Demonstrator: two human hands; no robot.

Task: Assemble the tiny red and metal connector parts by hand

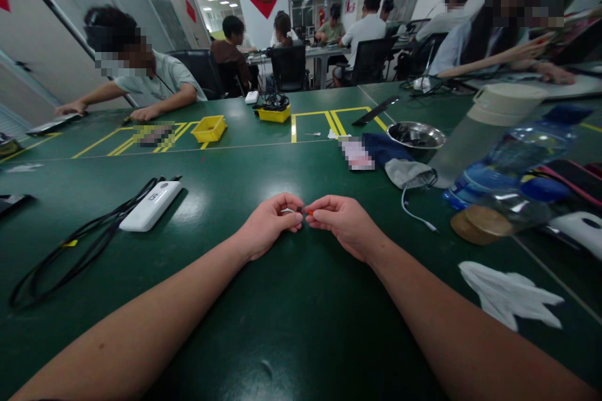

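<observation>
Left of the left hand [275,223], a white rectangular power bank [151,205] lay beside a looped black cable [101,225] on the glossy green worktop [263,326]. Beyond the right hand [345,222] sat a shiny round metal bowl [416,135]; to its right were a clear blue-tinted plastic bottle [512,153] and a crumpled white cloth [508,291]. Both forearms reached forward, fingertips nearly meeting. The left hand's thumb and fingers pinched a small dark piece [300,209]; the right hand's closed on a small orange piece [310,213]. Fingers covered much of both pieces, so their shapes and whether they touched could not be told.
</observation>
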